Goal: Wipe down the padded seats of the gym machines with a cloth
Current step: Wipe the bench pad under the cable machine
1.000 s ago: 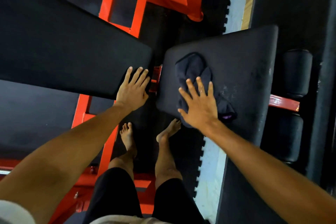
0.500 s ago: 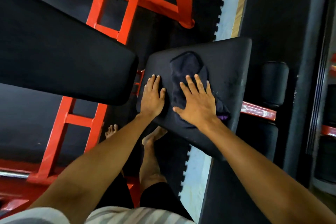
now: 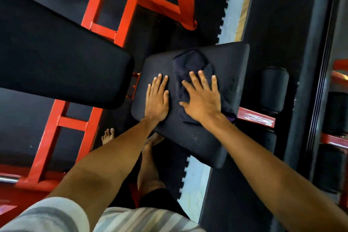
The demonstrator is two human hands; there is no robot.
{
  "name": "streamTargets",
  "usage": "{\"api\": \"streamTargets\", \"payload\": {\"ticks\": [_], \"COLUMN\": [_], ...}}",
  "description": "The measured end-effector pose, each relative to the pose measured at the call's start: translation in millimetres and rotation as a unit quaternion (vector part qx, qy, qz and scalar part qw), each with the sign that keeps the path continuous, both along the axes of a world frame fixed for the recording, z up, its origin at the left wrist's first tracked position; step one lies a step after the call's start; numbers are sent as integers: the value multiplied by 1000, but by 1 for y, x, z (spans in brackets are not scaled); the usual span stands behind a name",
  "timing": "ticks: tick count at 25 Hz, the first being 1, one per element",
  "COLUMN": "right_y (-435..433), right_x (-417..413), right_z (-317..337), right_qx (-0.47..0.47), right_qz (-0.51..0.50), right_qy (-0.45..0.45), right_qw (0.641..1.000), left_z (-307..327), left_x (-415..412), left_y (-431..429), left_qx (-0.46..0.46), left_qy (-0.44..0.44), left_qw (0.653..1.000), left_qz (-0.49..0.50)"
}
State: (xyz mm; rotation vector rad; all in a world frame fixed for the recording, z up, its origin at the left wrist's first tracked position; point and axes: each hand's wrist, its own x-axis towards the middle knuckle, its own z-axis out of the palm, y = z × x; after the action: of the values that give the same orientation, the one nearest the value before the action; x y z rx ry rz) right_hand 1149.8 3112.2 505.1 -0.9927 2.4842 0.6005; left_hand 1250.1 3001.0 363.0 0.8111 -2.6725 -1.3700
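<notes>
Right hand (image 3: 202, 100), fingers spread flat, presses the dark cloth (image 3: 190, 68) onto the seat pad (image 3: 197, 137) for wiping; left hand (image 3: 157, 100) lies flat beside it, likely bracing the pad.

The cloth (image 3: 190, 64) lies on the seat pad (image 3: 188, 137), its near part under the right hand (image 3: 202, 100) and its far part reaching past the fingers (image 3: 203, 79). The left hand (image 3: 157, 101) lies flat on the same pad, just left of the cloth. Left of the left fingers (image 3: 159, 83), across a narrow gap, lies the long back pad (image 3: 56, 52), with the machine frame (image 3: 105, 5) beneath and beyond it. Right of the right fingers, beside the seat pad, sits a roller pad (image 3: 274, 88). A bare foot (image 3: 108, 134) stands on the floor mat (image 3: 169, 30), nearer than the wrists.
</notes>
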Motion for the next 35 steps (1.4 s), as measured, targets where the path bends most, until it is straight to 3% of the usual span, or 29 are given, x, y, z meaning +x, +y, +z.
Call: {"api": "streamTargets", "payload": {"ticks": [3, 6, 9, 13, 17, 20, 24, 28, 31, 35], "right_y": [26, 46, 37, -2, 7, 36, 42, 9, 0, 33], "right_x": [-10, 32, 60, 17, -33, -5, 40, 4, -40, -45], "right_z": [19, 17, 4, -6, 6, 15, 3, -2, 6, 20], "right_qx": [-48, -80, -44, 22, -24, -87, -74, -25, -17, -92], "right_qz": [-44, -16, 36, 65, -28, -76, -16, 55, 15, -95], "right_qy": [13, 35, -3, 1, 56, 88, 56, 6, 32, 74], "right_qw": [998, 996, 998, 998, 998, 989, 996, 998, 999, 989], "left_z": [3, 0, -2, -3, -1, -3, 2, 10, 18, 29], "left_x": [1, 2, 3, 2, -2, 3, 1, -14, -38, -60], "left_y": [-2, -2, 0, -2, 1, -1, 0, 0, 4, 11], "left_qx": [-3, -9, -11, -9, -16, -20, -29, -38, -30, -4], "left_qy": [-8, -7, -3, -1, -7, -6, 15, 58, 65, 46], "left_qw": [1000, 1000, 1000, 1000, 1000, 1000, 999, 996, 995, 997], "left_qz": [4, 3, 5, 5, 4, 0, -8, -58, -70, -64]}}
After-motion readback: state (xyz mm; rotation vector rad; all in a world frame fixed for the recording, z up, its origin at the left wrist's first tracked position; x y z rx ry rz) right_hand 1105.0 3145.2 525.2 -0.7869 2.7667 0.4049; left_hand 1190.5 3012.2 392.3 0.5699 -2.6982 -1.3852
